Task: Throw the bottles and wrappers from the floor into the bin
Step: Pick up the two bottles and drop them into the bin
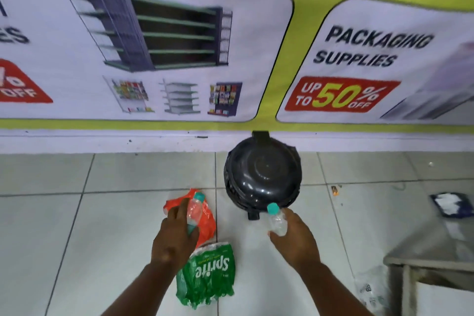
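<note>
A dark grey round bin (261, 174) with its lid closed stands on the floor against the wall, its pedal facing me. My left hand (171, 241) grips a clear plastic bottle (194, 209) with a teal cap, held over an orange wrapper (207, 223) on the tiles. My right hand (295, 241) holds a second clear bottle (277, 220) with a teal cap, just in front of the bin's pedal. A green Sprite wrapper (207, 274) lies on the floor between my forearms.
A clear crumpled plastic wrapper (372, 287) lies at the lower right beside a grey metal stand (433, 264). A blue and white packet (451, 205) rests on the tiles at the right. A small orange scrap (334, 190) lies right of the bin. A printed banner covers the wall behind.
</note>
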The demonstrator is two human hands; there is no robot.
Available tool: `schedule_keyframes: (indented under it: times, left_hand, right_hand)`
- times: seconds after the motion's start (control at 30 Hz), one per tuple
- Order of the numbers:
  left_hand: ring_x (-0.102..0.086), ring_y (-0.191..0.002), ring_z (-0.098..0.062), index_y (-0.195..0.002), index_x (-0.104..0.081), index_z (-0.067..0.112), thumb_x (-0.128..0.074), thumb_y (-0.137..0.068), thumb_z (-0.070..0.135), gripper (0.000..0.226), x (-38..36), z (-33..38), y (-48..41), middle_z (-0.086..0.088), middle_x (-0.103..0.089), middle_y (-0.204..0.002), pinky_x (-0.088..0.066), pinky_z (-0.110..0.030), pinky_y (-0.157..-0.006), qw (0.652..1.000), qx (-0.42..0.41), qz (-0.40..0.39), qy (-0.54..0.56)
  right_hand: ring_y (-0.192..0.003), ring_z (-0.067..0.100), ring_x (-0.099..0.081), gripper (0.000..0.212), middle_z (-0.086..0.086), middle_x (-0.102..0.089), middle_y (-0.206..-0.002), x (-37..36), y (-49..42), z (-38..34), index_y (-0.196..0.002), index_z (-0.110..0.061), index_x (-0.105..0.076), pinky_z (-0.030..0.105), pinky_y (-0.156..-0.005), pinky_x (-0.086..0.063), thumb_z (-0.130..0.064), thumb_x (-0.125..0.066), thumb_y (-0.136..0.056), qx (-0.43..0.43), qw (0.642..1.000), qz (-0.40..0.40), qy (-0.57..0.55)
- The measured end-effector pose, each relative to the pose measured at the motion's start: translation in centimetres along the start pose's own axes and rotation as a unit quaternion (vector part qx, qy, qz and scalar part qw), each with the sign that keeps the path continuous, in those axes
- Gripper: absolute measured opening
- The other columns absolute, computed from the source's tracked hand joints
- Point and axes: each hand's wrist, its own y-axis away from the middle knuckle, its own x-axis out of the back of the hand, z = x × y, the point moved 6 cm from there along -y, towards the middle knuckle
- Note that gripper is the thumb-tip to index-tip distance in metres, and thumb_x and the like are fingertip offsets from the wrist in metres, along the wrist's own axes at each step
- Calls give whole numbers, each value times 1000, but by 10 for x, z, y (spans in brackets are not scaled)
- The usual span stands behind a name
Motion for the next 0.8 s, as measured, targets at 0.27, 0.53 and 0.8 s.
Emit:
schedule_keyframes:
  times: [0.27,0.53,0.8]
  left_hand:
    - [-58,-104,-29,-149,-25,25,-65,-84,35,76,118,76,14,-8,-56,-124,-53,-45,-82,996,-86,25,-5]
    - [-58,-102,-26,-145,-27,29,-66,-83,44,75,177,122,-5,-3,-60,-124,-54,-44,-82,990,-135,51,7]
    - [-65,-90,-20,-133,-37,33,-70,-78,52,67,197,141,-23,2,-69,-111,-57,-40,-75,985,-146,95,8]
  right_hand:
    - [-93,8,-60,50,-10,-60,-108,91,42,-67,-120,-32,-49,25,-82,-49,-39,-77,-79,-11,998,59,-32]
    - [-93,9,-61,56,-13,-57,-108,109,41,-114,-120,-37,-46,30,-85,-54,-42,-79,-75,11,995,90,-47]
    - [-83,7,-62,52,-13,-59,-102,127,10,-114,-106,-47,-38,18,-71,-51,-45,-80,-76,7,995,90,-45]
